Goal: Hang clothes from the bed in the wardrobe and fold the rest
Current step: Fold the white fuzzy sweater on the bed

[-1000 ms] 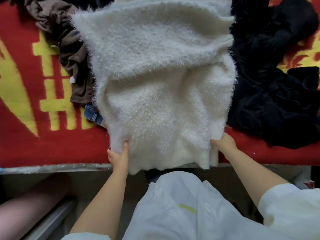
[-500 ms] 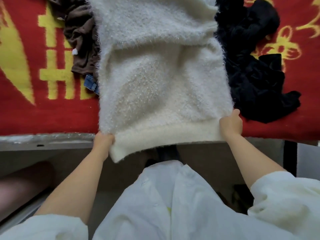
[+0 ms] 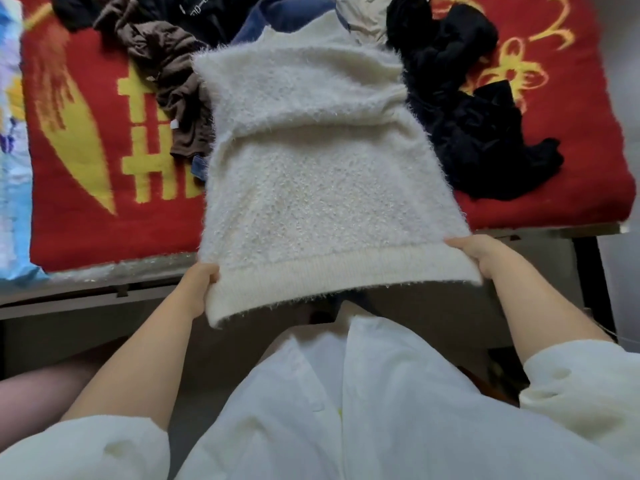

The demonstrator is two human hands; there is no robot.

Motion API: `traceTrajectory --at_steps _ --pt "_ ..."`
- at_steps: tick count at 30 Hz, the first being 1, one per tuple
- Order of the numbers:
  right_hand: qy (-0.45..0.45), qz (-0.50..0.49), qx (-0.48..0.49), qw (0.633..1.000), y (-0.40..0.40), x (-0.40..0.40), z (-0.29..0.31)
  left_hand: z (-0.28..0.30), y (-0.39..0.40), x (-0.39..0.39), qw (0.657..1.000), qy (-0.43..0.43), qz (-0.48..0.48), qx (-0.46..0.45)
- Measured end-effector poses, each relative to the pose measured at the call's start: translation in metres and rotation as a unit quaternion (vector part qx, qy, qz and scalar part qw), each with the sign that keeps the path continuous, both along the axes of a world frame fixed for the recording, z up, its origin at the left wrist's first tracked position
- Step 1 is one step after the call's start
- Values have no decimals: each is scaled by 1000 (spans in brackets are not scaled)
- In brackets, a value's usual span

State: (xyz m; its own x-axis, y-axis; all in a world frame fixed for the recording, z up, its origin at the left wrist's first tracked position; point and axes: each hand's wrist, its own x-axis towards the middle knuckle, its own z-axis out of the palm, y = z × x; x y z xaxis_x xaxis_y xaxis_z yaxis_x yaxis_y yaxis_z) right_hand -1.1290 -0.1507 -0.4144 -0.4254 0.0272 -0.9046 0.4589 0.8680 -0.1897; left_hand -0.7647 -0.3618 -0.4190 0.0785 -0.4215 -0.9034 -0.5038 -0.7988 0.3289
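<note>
A fluffy white sweater [image 3: 322, 174] lies stretched from the bed toward me, its ribbed hem pulled past the bed's front edge. My left hand [image 3: 197, 289] grips the hem's left corner. At the right corner, my right hand [image 3: 481, 252] grips the hem. The sleeves look folded across the upper body of the sweater. A crumpled brown garment [image 3: 169, 81] lies at the sweater's left and a black garment [image 3: 481, 133] at its right, both on the bed.
The bed carries a red blanket [image 3: 86, 168] with yellow patterns. More dark and blue clothes [image 3: 277, 12] are piled at the far side. A pale blue sheet [image 3: 14, 202] shows at the left. The bed's metal frame edge [image 3: 86, 289] runs below the blanket.
Both hands have drawn the sweater's hem toward me, off the bed's edge, spreading it wider. The view has pulled back, showing more of the bed.
</note>
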Motion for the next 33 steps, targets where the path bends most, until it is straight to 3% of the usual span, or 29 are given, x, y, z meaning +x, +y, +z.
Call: traceTrajectory --at_steps 4,10,16,19,23,25,27,28,29,31,33 --pt "-73 -3 9 997 2 -2 5 11 -2 -3 1000 -4 21 21" --pt "-61 -113 -153 980 -73 -51 16 32 -69 -39 982 86 145 -91" --pt "-53 -199 -327 922 -181 -108 45 50 -177 -116 896 268 295 -195" --pt "-28 -228 -343 911 -232 -132 44 45 -219 -155 857 288 374 -209" --pt "-8 -221 -355 908 -303 -160 29 23 -283 -188 839 275 410 -228" --pt "5 -196 -359 913 -329 -169 14 9 -311 -196 857 273 358 -250" --pt "10 -118 -335 935 -344 -168 -1 -5 -320 -202 918 209 152 -300" --pt "15 -83 -317 945 -350 -164 -9 -17 -320 -205 931 168 19 -324" --pt "35 -51 -283 957 -354 -159 -22 -31 -317 -210 930 111 -90 -340" --pt "151 57 -206 965 -342 -146 -45 -48 -295 -218 911 69 -191 -360" --pt "280 174 -124 936 -320 -138 -66 -62 -266 -230 861 -8 -326 -390"
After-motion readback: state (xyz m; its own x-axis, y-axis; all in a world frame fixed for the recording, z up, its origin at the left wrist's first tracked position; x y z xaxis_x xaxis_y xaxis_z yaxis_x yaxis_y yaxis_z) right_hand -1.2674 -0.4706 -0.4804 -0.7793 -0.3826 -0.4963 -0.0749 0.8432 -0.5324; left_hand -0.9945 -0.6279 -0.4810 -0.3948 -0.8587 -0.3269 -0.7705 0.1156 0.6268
